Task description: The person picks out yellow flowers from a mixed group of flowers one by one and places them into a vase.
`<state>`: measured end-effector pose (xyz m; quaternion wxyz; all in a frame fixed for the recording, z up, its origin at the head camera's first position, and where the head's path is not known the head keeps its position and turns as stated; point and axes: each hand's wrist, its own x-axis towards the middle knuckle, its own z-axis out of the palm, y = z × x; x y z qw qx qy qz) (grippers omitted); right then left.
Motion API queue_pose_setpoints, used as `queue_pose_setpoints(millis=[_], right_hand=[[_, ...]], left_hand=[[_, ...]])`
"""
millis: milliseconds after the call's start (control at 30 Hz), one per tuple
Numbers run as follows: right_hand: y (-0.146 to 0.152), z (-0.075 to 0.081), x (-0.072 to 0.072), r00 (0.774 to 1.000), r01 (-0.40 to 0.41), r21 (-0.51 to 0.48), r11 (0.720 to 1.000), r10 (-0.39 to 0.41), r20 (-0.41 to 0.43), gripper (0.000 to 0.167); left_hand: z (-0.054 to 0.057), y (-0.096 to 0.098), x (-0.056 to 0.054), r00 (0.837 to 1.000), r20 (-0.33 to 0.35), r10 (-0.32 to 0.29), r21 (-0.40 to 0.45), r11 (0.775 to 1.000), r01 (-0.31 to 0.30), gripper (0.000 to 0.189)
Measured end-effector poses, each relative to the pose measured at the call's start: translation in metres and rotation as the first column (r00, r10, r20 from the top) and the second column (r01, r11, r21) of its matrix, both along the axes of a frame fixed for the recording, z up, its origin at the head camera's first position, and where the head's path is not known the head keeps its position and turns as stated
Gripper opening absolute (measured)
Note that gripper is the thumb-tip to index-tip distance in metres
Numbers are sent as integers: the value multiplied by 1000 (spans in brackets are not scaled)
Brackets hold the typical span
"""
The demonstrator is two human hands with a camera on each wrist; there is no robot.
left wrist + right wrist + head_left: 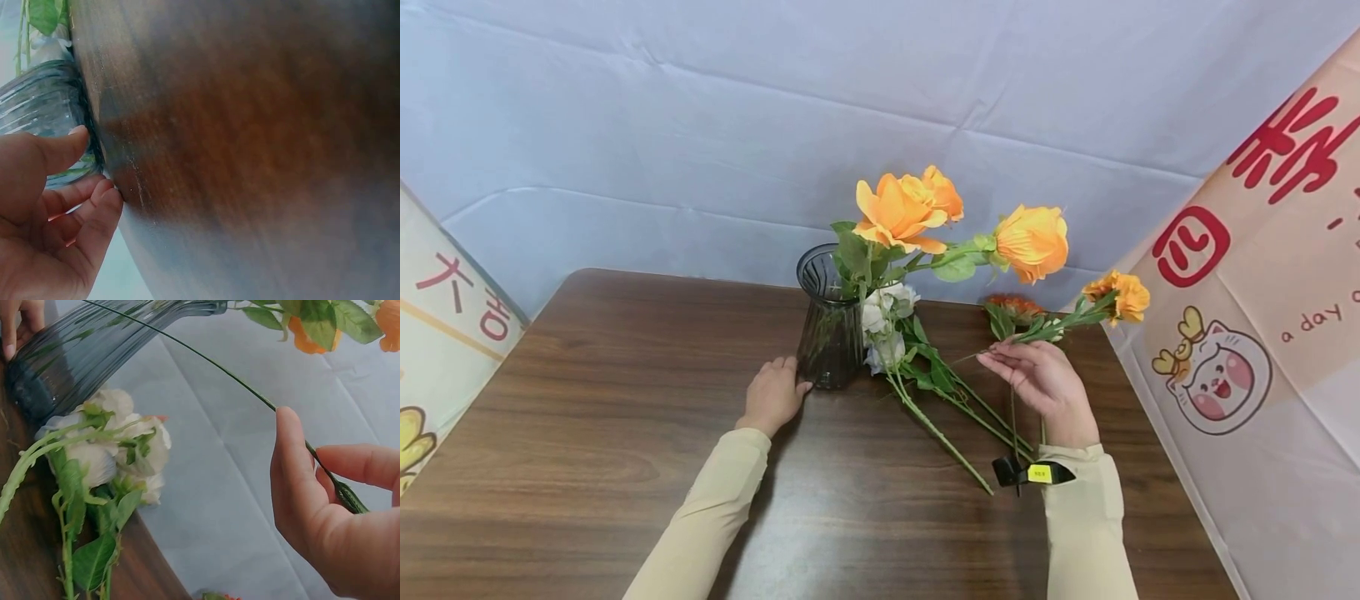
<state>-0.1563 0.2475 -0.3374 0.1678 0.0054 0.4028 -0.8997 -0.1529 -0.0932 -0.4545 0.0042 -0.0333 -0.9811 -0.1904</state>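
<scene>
My left hand (772,393) holds the base of a grey ribbed glass vase (829,350), thumb in front and fingers at the far left side. The vase stands upright with large orange roses (901,210) leaning out to the right. In the left wrist view, thumb and fingertips lie at the vase's bottom edge (94,147). My right hand (1047,382), raised right of the vase, pinches the stem of a small ruffled orange flower (1129,296). Its bloom points right; in the right wrist view the thin bare stem (231,374) runs toward the vase, overlapping it.
White flowers (883,321) with long green stems (943,437) lie on the brown wooden table (625,417) right of the vase. A reddish-orange bloom (1017,307) lies behind my right hand. A pale cloth backdrop (700,125) hangs behind, with printed sheets at both sides.
</scene>
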Motion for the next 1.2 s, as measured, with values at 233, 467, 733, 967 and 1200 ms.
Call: queue_pose_setpoints(millis=[233, 467, 733, 967, 1200], right_hand=[[-3, 10, -1, 999, 33, -36, 999, -33, -4, 35], [-7, 18, -2, 998, 70, -78, 994, -70, 3, 31], [-13, 26, -4, 991, 133, -182, 974, -132, 21, 25], [-18, 31, -7, 979, 203, -273, 940, -188, 79, 20], [-20, 34, -10, 973, 229, -318, 920, -206, 105, 17]], left_hand=[[-1, 0, -2, 1000, 9, -3, -1, 1000, 3, 47], [-1, 0, -2, 1000, 19, 3, 5, 1000, -3, 48], [-2, 0, -2, 1000, 16, -2, 3, 1000, 1, 48], [-3, 0, -3, 1000, 17, -3, 4, 1000, 3, 49], [-3, -1, -3, 1000, 22, -5, -3, 1000, 5, 49]])
